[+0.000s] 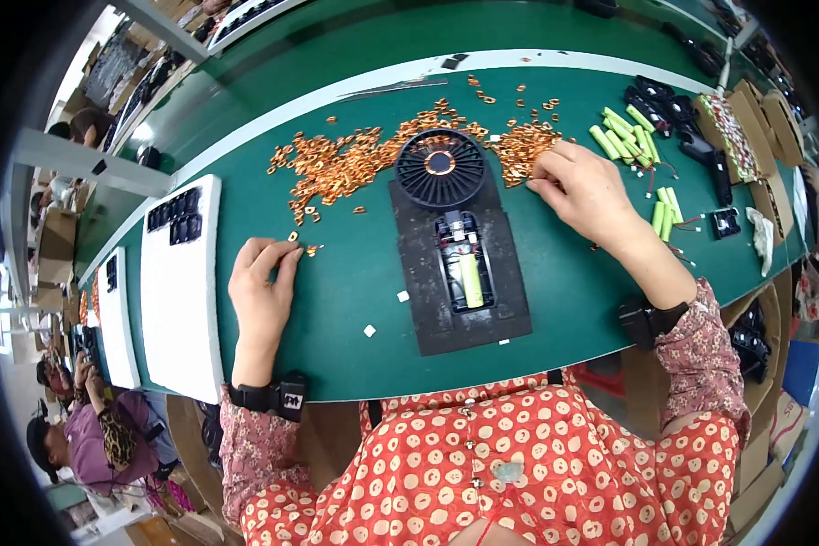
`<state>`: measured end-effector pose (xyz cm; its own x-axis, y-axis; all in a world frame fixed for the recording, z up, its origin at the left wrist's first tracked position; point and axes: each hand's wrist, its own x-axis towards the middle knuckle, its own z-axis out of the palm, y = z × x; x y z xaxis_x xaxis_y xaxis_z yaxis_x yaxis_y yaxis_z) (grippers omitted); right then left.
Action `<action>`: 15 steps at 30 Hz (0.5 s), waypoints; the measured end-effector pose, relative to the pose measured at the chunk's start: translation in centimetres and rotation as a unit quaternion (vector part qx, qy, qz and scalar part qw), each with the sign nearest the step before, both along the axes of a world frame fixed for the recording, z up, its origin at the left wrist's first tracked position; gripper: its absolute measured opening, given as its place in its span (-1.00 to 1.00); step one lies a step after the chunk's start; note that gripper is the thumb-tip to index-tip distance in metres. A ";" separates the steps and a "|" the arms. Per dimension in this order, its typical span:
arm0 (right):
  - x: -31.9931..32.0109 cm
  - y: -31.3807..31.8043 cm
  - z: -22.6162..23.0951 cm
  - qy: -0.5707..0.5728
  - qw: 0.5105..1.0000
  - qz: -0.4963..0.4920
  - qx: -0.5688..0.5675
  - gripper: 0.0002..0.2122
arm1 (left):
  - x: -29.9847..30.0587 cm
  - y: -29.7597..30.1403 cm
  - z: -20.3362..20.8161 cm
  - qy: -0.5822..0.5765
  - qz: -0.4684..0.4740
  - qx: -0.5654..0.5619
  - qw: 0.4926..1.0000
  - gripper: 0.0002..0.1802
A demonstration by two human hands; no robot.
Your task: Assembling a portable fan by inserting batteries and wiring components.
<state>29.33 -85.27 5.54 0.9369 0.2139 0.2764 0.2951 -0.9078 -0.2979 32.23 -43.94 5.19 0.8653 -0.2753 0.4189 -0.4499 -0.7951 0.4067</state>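
My left hand (262, 289) is closed in a pinch low over the bench, beside a couple of loose small copper-coloured pieces (314, 250). What its fingertips hold, if anything, is too small to make out. At the right end of the copper pile (341, 168), my right hand (584, 189) has its thumb and fingers pressed together; their tips hide what is between them. Between my hands lies an open black handheld fan body, its round slatted grille (441, 169) pointing away from me. A green battery cell (470, 280) and thin wires sit in its handle, on a black mat (510, 305).
Several green battery cells (623, 136) with wires lie at the right, near black plastic parts (660, 100) and a cardboard box (746, 127). White foam trays (182, 300) with black parts stand at the left. Another person (109, 437) sits further left.
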 end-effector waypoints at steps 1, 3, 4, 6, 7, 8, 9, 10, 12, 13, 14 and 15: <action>0.1 0.0 -0.1 -0.031 0.999 -0.004 -0.024 -0.88 | 0.3 -0.2 0.2 -0.007 -0.008 0.006 1.000 -0.92; 0.0 -0.2 -0.5 -0.051 0.998 -0.009 -0.045 -0.87 | 0.6 -0.4 0.0 -0.020 -0.015 0.026 0.999 -0.91; -0.1 -0.1 -0.6 -0.067 0.997 -0.006 -0.035 -0.87 | 0.6 -0.4 0.1 -0.016 -0.021 0.035 0.999 -0.91; -0.3 -0.1 -0.3 -0.074 0.996 0.006 -0.052 -0.88 | 0.5 -0.3 0.3 -0.025 -0.025 0.045 0.998 -0.90; -0.4 -0.1 -0.2 -0.084 0.995 0.009 -0.055 -0.89 | 0.5 -0.1 0.4 -0.022 -0.023 0.050 0.998 -0.89; -0.4 0.0 -0.1 -0.084 0.994 0.013 -0.062 -0.89 | 0.3 0.2 0.5 -0.014 -0.021 0.050 0.998 -0.87; -0.3 0.2 -0.2 -0.085 0.994 0.016 -0.069 -0.89 | 0.1 0.5 0.7 -0.007 -0.019 0.048 0.999 -0.86; -0.3 0.2 -0.4 -0.101 0.992 0.015 -0.077 -0.88 | 0.1 0.4 0.6 0.009 -0.014 0.033 0.999 -0.84; -0.2 0.3 -0.7 -0.112 0.989 0.022 -0.092 -0.88 | 0.1 0.1 0.8 0.003 -0.040 0.038 0.998 -0.81; -0.2 0.4 -0.7 -0.121 0.986 0.025 -0.110 -0.87 | 0.0 -0.2 1.0 -0.002 -0.071 0.041 0.997 -0.77; -0.2 0.4 -0.5 -0.119 0.985 0.030 -0.122 -0.87 | 0.1 -0.6 0.9 -0.011 -0.086 0.056 0.995 -0.81; -0.1 0.5 -0.6 -0.118 0.985 0.030 -0.123 -0.87 | 0.2 -0.7 0.8 -0.011 -0.086 0.055 0.995 -0.81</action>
